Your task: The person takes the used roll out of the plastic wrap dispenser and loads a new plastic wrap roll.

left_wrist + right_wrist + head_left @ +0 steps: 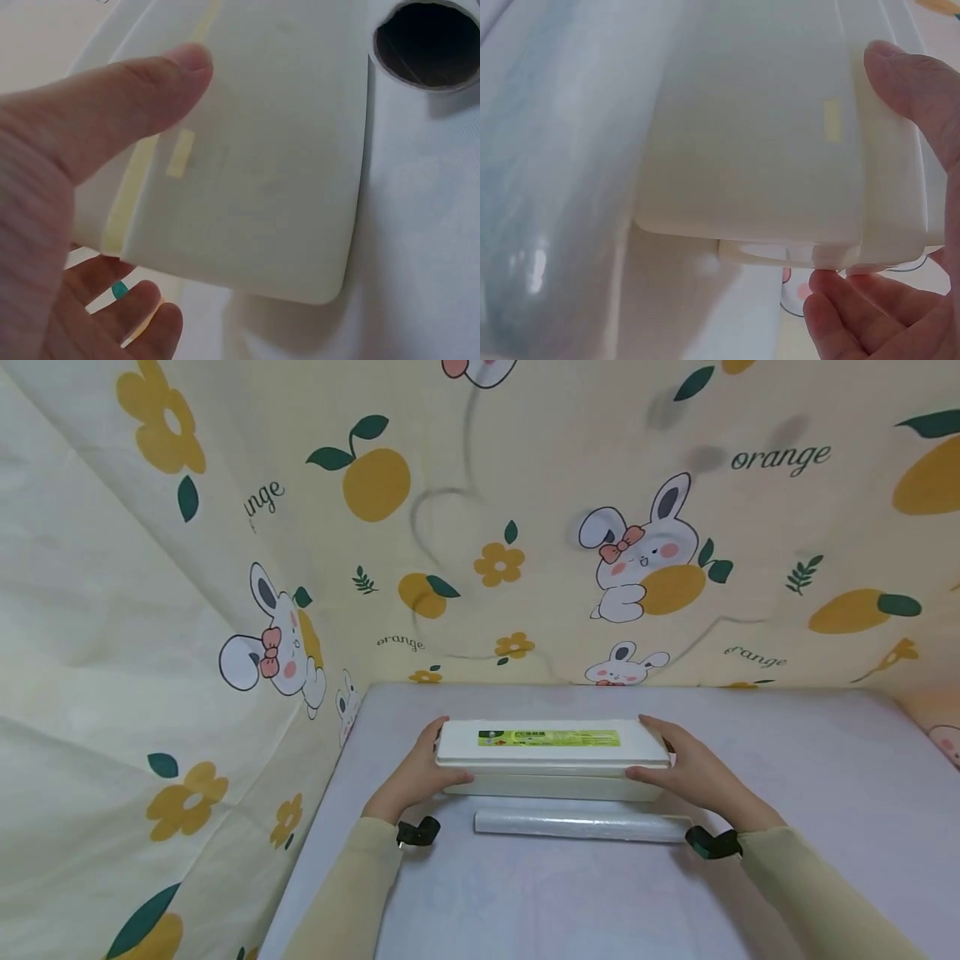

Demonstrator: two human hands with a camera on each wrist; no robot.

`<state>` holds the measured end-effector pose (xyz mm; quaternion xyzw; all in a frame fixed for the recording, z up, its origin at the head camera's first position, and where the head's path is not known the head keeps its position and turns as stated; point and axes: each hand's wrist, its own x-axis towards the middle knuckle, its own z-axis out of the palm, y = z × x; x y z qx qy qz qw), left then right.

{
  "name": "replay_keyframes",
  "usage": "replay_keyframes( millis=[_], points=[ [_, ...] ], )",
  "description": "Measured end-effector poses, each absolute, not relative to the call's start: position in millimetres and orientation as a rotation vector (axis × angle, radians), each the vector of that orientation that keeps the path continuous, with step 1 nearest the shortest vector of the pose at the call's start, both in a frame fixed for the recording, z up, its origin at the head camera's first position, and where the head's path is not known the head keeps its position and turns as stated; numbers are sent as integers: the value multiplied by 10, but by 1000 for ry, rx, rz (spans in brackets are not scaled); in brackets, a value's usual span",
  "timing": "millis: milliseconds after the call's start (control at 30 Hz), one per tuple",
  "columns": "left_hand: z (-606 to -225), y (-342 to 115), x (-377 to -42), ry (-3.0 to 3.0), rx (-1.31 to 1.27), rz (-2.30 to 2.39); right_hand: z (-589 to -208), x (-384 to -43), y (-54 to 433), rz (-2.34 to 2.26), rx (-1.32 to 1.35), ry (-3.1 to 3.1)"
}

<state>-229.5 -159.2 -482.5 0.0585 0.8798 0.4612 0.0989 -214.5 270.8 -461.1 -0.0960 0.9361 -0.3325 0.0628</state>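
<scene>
A long white cling film dispenser box (555,787) with a green printed label (551,738) on its lid lies crosswise on the table. My left hand (420,777) grips its left end, thumb on the front face and fingers round the end. At the opposite end, my right hand (693,772) holds the box the same way; in the right wrist view its fingertips (826,283) touch the end's lower edge. Just in front of the box lies a wrapped roll of cling film (581,826), parallel to it. The left wrist view shows the hollow end of that roll (427,45).
The table (525,893) has a pale covering. Behind it and on the left hangs a cream curtain (555,468) printed with rabbits, oranges and flowers. A black wrist camera sits at each sleeve, the right one (712,842) beside the roll's right end.
</scene>
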Motion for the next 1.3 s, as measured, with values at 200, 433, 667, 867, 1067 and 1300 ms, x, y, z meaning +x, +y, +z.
replay_keyframes(
  millis=[200, 433, 667, 867, 1067, 1300],
  points=[
    [-4846, -1598, -2288, 2595, 166, 1342, -4636, -2123, 2717, -994, -277, 2816],
    [-4844, -1601, -2255, 2575, 170, 1352, -4648, -2073, 2710, -1030, -281, 2761],
    [-4905, -1581, -2241, 2578, 194, 1368, -4655, -2035, 2713, -926, -296, 2757],
    [-4935, -1569, -2235, 2629, 282, 1305, -4647, -2000, 2686, -885, -270, 2759],
    [-4936, -1572, -2223, 2624, 284, 1309, -4663, -1993, 2668, -890, -272, 2767],
    [-4961, -1578, -2203, 2637, 283, 1300, -4677, -1961, 2687, -880, -321, 2795]
  ],
)
